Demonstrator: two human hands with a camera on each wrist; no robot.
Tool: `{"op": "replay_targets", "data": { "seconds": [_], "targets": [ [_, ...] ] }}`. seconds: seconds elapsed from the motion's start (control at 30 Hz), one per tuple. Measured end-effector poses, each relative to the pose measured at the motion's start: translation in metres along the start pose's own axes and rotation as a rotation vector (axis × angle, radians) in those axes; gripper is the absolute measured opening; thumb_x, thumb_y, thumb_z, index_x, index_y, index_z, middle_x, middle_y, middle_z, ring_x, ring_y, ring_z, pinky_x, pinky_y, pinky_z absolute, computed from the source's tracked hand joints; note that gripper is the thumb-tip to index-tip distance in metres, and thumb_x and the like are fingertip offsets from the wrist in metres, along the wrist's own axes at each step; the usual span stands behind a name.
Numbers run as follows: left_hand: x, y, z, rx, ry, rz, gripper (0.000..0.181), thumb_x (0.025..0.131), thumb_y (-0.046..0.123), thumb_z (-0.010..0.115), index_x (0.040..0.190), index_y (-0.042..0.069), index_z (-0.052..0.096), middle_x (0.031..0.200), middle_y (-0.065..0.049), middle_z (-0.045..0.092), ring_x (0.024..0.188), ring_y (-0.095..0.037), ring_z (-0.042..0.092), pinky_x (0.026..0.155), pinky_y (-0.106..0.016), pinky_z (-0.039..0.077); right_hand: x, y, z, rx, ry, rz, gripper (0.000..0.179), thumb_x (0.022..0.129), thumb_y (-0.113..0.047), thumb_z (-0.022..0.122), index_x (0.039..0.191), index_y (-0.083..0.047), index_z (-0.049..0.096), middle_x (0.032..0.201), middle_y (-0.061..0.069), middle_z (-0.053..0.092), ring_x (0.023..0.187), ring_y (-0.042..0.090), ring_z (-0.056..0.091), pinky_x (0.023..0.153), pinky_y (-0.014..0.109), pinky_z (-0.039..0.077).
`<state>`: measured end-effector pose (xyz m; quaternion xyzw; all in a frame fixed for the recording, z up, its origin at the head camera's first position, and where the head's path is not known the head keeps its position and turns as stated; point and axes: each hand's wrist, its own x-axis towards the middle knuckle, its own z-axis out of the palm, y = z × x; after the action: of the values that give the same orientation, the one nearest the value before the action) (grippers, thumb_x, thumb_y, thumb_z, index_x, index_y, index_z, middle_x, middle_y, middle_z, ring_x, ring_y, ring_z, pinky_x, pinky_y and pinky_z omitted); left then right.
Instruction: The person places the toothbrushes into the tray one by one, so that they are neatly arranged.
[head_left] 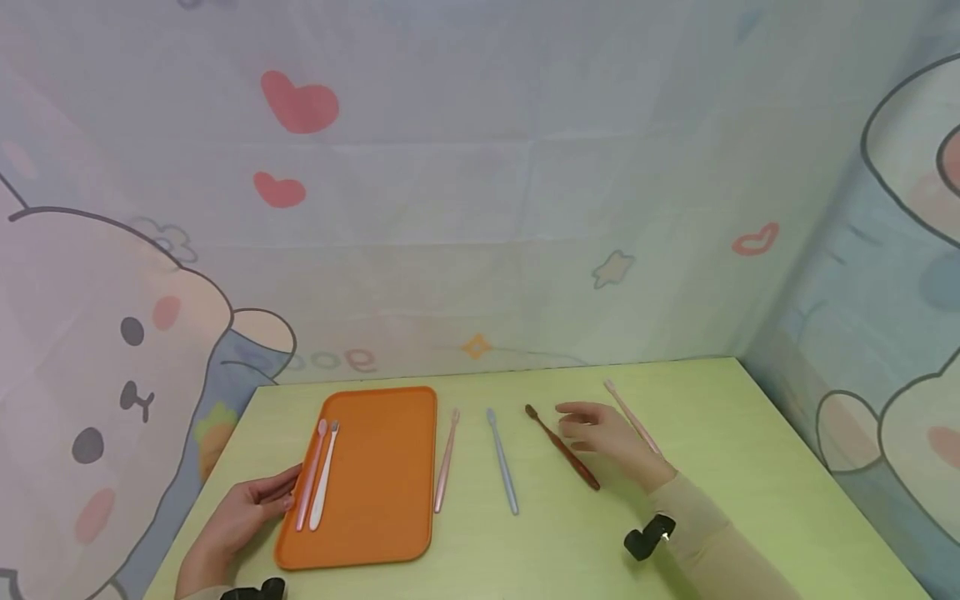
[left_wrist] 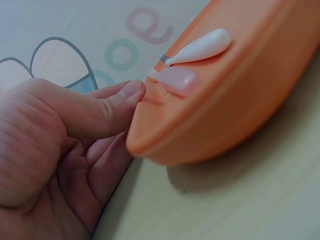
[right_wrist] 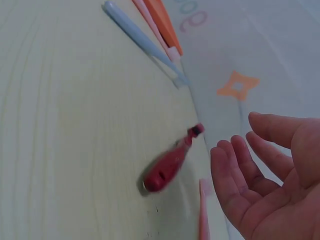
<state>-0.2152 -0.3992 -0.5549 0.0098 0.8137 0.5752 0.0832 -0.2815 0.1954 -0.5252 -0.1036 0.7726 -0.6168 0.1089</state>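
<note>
My left hand (head_left: 243, 510) grips the left rim of an orange tray (head_left: 382, 483), thumb over the edge in the left wrist view. Side by side in the tray's left part lie a pink toothbrush (head_left: 310, 483) and a white toothbrush (head_left: 323, 483). Held above the table with nothing in it, my right hand (head_left: 607, 437) has loosely bent fingers. Nearest to it are a brown toothbrush (head_left: 567, 454) on its left, which looks reddish in the right wrist view, and another pink toothbrush (head_left: 630, 414), partly hidden behind the hand and forearm.
Between the tray and the brown toothbrush lie a third pink toothbrush (head_left: 446, 467) and a blue toothbrush (head_left: 503, 467), apart from each other. All rest on a pale yellow-green table (head_left: 765, 467). A printed cloth (head_left: 525, 192) rises along its back and sides.
</note>
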Motion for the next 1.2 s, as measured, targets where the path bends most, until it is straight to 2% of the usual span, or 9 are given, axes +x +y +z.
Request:
{"op": "replay_targets", "data": {
  "seconds": [0.17, 0.3, 0.43, 0.57, 0.9, 1.2],
  "targets": [
    [-0.001, 0.002, -0.001, 0.014, -0.009, -0.006, 0.06, 0.101, 0.006, 0.073, 0.152, -0.011, 0.047, 0.15, -0.029, 0.053, 0.113, 0.011, 0.06, 0.093, -0.014, 0.051, -0.013, 0.001, -0.03, 0.021, 0.047, 0.039, 0.052, 0.108, -0.017, 0.066, 0.152, 0.01, 0.053, 0.152, 0.031, 0.054, 0.13, 0.039, 0.061, 0.104, 0.047, 0.056],
    [-0.003, 0.003, -0.002, 0.013, -0.006, -0.019, 0.06, 0.101, 0.006, 0.074, 0.153, -0.01, 0.048, 0.152, -0.029, 0.051, 0.113, 0.011, 0.059, 0.093, -0.014, 0.05, -0.024, 0.001, -0.046, 0.026, 0.081, 0.051, 0.053, 0.109, -0.014, 0.064, 0.153, 0.012, 0.049, 0.157, 0.033, 0.047, 0.135, 0.039, 0.057, 0.107, 0.05, 0.053],
    [-0.006, 0.004, -0.004, 0.024, -0.007, -0.023, 0.06, 0.101, 0.006, 0.073, 0.153, -0.01, 0.047, 0.152, -0.028, 0.051, 0.114, 0.011, 0.058, 0.093, -0.014, 0.05, -0.029, 0.003, -0.059, -0.032, 0.124, 0.052, 0.054, 0.108, -0.013, 0.065, 0.153, 0.013, 0.049, 0.147, 0.033, 0.055, 0.126, 0.038, 0.062, 0.102, 0.049, 0.057],
    [-0.008, 0.004, -0.006, 0.034, -0.005, -0.021, 0.06, 0.102, 0.007, 0.073, 0.153, -0.009, 0.047, 0.153, -0.028, 0.051, 0.115, 0.011, 0.058, 0.093, -0.013, 0.049, -0.031, 0.008, -0.072, -0.094, 0.141, 0.053, 0.053, 0.108, -0.014, 0.066, 0.151, 0.012, 0.051, 0.138, 0.031, 0.062, 0.119, 0.036, 0.066, 0.097, 0.044, 0.06],
    [-0.011, 0.002, -0.006, 0.008, -0.005, -0.029, 0.059, 0.102, 0.005, 0.072, 0.153, -0.009, 0.047, 0.153, -0.027, 0.049, 0.116, 0.011, 0.058, 0.094, -0.013, 0.05, -0.034, 0.022, -0.099, -0.136, 0.123, 0.087, 0.051, 0.106, -0.008, 0.064, 0.149, 0.016, 0.05, 0.143, 0.036, 0.059, 0.119, 0.034, 0.068, 0.096, 0.043, 0.06],
    [-0.01, 0.002, -0.005, 0.01, -0.006, -0.022, 0.059, 0.102, 0.005, 0.072, 0.153, -0.01, 0.047, 0.153, -0.027, 0.051, 0.115, 0.012, 0.058, 0.094, -0.013, 0.049, -0.025, 0.037, -0.111, -0.206, 0.168, 0.188, 0.05, 0.103, -0.008, 0.071, 0.146, 0.012, 0.057, 0.143, 0.031, 0.062, 0.12, 0.031, 0.067, 0.093, 0.039, 0.061]
  ]
}}
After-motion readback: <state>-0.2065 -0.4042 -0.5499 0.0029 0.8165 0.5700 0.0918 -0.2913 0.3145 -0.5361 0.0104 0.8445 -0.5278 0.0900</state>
